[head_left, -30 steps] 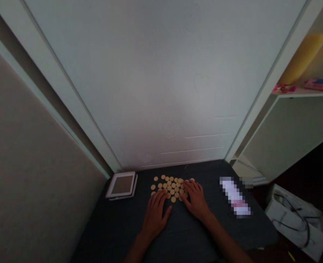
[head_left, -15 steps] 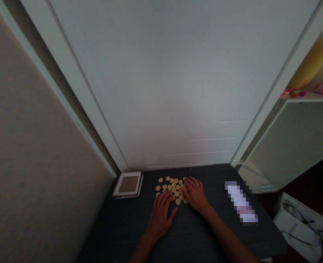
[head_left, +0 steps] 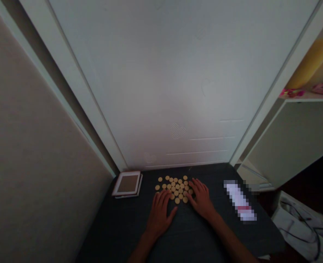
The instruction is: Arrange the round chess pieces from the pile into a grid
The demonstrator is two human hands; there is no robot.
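Several small round tan discs [head_left: 175, 187] lie in a loose cluster on a dark table [head_left: 117, 230] near its far edge. My left hand [head_left: 159, 213] rests flat on the table, fingers stretched toward the near left side of the cluster. My right hand [head_left: 202, 199] lies flat with fingers spread at the cluster's right side, its fingertips touching the nearest discs. Neither hand holds anything.
A square white-framed board [head_left: 127, 184] lies at the table's far left corner. A blurred white and pink object [head_left: 240, 201] lies on the right. A white door stands behind the table; shelves [head_left: 309, 95] with a yellow roll, right. A white bag [head_left: 300, 226] sits on the floor.
My right hand has slid to the right off the discs, uncovering more of the cluster. My left hand has barely moved. The view has shifted slightly.
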